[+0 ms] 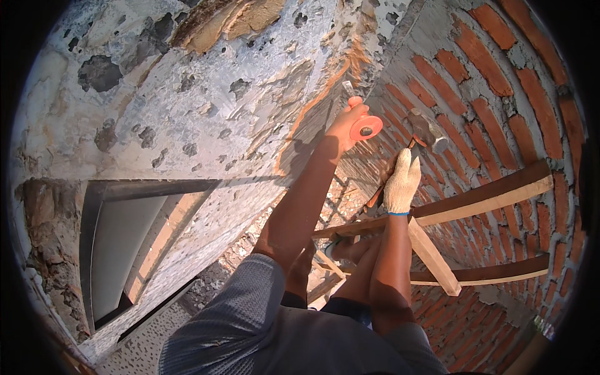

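My bare left hand [343, 129] is closed round a chisel [366, 129] with an orange-red grip and a round hand guard. The chisel's metal tip points up at the corner where the chipped plaster wall [206, 119] meets the brick wall [481, 112]. Along that corner runs a strip of exposed orange brick. A knitted cream glove with a blue cuff covers my right hand [402, 183], which is closed on the handle of a club hammer [429, 131]. The hammer's heavy metal head is raised in front of the brick wall, to the right of the chisel and apart from it.
Wooden beams [487, 192] reach from the brick wall to beside my legs, with a short slanting timber [434, 256] between them. A framed opening [140, 237] sits in the plaster wall at left. Rubble [247, 244] lies far below.
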Demonstrator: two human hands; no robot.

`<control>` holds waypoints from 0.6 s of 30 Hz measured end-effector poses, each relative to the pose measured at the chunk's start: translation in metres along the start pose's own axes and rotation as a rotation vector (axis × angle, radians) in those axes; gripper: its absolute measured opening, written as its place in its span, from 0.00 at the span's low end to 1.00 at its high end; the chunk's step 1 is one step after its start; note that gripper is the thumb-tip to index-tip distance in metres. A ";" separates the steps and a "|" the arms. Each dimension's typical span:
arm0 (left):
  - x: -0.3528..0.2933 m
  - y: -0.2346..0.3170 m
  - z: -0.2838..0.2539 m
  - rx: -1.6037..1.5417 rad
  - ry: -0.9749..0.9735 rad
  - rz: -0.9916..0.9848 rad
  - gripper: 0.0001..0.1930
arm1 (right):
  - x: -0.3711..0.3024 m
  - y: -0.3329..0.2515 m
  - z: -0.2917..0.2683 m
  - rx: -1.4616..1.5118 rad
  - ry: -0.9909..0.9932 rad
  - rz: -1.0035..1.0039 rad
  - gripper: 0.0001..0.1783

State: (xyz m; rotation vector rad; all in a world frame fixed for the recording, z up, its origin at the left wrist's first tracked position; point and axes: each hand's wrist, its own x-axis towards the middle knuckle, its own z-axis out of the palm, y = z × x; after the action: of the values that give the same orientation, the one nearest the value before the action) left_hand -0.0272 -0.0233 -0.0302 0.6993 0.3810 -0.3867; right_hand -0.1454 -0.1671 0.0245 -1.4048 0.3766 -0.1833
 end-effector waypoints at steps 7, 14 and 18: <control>0.038 0.047 0.032 -0.155 -0.075 0.048 0.04 | 0.006 0.014 -0.006 -0.021 -0.026 -0.024 0.16; 0.047 0.015 0.027 -0.507 -0.140 0.219 0.10 | -0.010 0.010 0.001 -0.103 -0.067 -0.147 0.17; 0.050 0.011 0.024 -0.652 -0.284 0.254 0.08 | -0.019 0.010 0.016 0.265 -0.162 -0.332 0.16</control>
State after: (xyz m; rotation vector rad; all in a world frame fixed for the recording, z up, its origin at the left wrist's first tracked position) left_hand 0.0261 -0.0425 -0.0305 0.0478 0.1275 -0.1006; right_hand -0.1581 -0.1446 0.0193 -1.2017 -0.0184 -0.3738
